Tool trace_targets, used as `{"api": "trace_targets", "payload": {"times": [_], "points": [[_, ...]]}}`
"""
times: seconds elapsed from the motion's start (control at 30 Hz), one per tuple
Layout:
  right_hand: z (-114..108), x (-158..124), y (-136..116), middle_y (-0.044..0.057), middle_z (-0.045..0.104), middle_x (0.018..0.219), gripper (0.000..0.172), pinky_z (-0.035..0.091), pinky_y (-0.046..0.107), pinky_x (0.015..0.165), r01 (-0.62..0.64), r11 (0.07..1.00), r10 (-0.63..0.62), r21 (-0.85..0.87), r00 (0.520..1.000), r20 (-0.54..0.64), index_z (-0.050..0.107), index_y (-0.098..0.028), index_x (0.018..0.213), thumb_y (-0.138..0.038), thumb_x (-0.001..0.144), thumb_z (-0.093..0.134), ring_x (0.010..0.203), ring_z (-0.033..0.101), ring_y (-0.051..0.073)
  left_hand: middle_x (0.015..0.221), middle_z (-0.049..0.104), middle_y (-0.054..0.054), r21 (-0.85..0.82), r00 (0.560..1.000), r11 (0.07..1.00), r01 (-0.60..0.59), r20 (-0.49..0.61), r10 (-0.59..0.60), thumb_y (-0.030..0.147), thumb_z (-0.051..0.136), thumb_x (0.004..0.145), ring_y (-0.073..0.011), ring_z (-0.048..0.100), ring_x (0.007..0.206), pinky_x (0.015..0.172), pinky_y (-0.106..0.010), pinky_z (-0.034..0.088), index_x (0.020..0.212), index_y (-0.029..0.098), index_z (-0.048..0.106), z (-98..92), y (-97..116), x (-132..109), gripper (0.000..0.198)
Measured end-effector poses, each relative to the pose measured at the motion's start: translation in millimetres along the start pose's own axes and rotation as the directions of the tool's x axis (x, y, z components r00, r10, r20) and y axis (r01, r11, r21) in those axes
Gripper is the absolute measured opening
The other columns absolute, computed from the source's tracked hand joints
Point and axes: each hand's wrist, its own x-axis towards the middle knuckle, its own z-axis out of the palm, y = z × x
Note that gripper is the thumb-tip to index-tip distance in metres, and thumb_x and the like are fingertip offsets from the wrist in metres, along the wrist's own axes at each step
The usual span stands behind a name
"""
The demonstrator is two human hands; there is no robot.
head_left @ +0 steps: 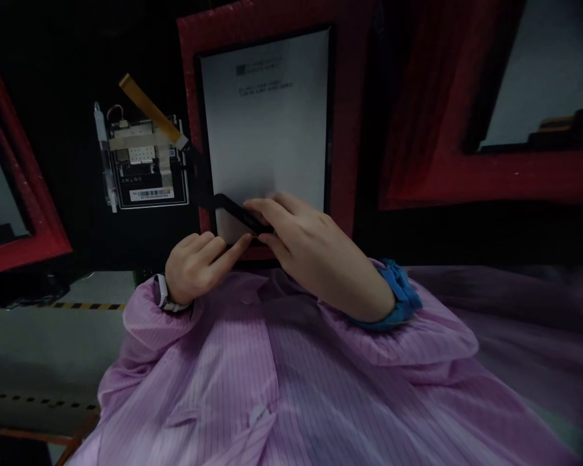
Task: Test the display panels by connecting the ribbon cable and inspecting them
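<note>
A flat grey display panel with a black border and printed text lies in front of me on a red padded mat. At its lower edge, my right hand pinches a black flex strip between thumb and fingers. My left hand is mostly closed, its index finger stretched to the panel's bottom edge, its tip almost meeting my right thumb. A tiny orange bit shows between the two tips; the left thumb is hidden. Left of the panel sits a circuit board with tape and a label.
An orange ribbon cable sticks up from the board. A white pen-like stick lies along the board's left side. More red mats with panels stand at the right and the left. The black table edge runs just before my body.
</note>
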Motion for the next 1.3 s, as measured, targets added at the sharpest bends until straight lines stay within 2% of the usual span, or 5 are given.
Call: {"api": "trace_targets", "payload": {"times": [0.17, 0.43, 0.7, 1.0, 1.3], "points": [[2.3, -4.0, -1.5, 0.013, 0.067, 0.108, 0.042, 0.054, 0.041, 0.086, 0.007, 0.999, -0.009, -0.032, 0.999, -0.05, 0.062, -0.009, 0.122, 0.002, 0.087, 0.042, 0.098, 0.062, 0.026, 0.063, 0.048, 0.003, -0.003, 1.0, 1.0, 0.001, 0.006, -0.001, 0.011, 0.06, 0.094, -0.0118, 0.039, 0.058, 0.053, -0.029, 0.028, 0.119, 0.011, 0.064, -1.6, 0.6, 1.5, 0.025], [-6.7, 8.6, 6.9, 0.006, 0.067, 0.087, 0.018, 0.05, 0.031, 0.073, -0.016, 0.968, 0.035, 0.25, 0.997, -0.072, 0.071, -0.015, 0.092, -0.007, 0.086, 0.055, 0.076, 0.062, 0.016, 0.063, 0.049, 0.003, 0.006, 1.0, 1.0, 0.0, 0.008, 0.0, 0.011, 0.056, 0.096, -0.0117, 0.041, 0.058, 0.053, -0.028, 0.03, 0.119, 0.013, 0.064, -1.0, 0.0, 0.7, 0.024], [-1.8, 22.4, 13.2, 0.0, 0.065, 0.074, 0.008, 0.048, 0.027, 0.062, -0.085, 0.725, 0.168, 0.683, 0.984, -0.056, 0.062, -0.017, 0.076, -0.015, 0.082, 0.068, 0.069, 0.06, 0.013, 0.063, 0.045, 0.005, 0.007, 1.0, 1.0, 0.005, 0.012, -0.005, 0.012, 0.062, 0.094, -0.0111, 0.04, 0.058, 0.053, -0.029, 0.027, 0.121, 0.013, 0.063, 0.6, 0.1, -0.8, 0.027], [5.3, 13.8, 12.5, 0.001, 0.071, 0.079, 0.007, 0.05, 0.027, 0.062, -0.053, 0.751, 0.177, 0.658, 0.977, -0.123, 0.068, -0.017, 0.083, -0.011, 0.084, 0.064, 0.07, 0.066, 0.014, 0.061, 0.045, 0.005, -0.002, 1.0, 1.0, 0.013, 0.017, -0.013, 0.011, 0.061, 0.094, -0.0105, 0.039, 0.056, 0.052, -0.028, 0.029, 0.122, 0.015, 0.063, -0.2, 0.5, 0.5, 0.028], [3.9, 11.7, 12.4, -0.002, 0.066, 0.072, 0.012, 0.045, 0.026, 0.057, -0.034, 0.813, 0.13, 0.582, 0.984, -0.125, 0.064, -0.02, 0.078, -0.01, 0.085, 0.064, 0.061, 0.057, 0.011, 0.06, 0.047, 0.005, 0.002, 1.0, 1.0, 0.014, 0.027, -0.014, 0.012, 0.064, 0.092, -0.0107, 0.041, 0.056, 0.051, -0.029, 0.029, 0.122, 0.016, 0.063, 0.0, 0.7, -2.0, 0.029]]}}
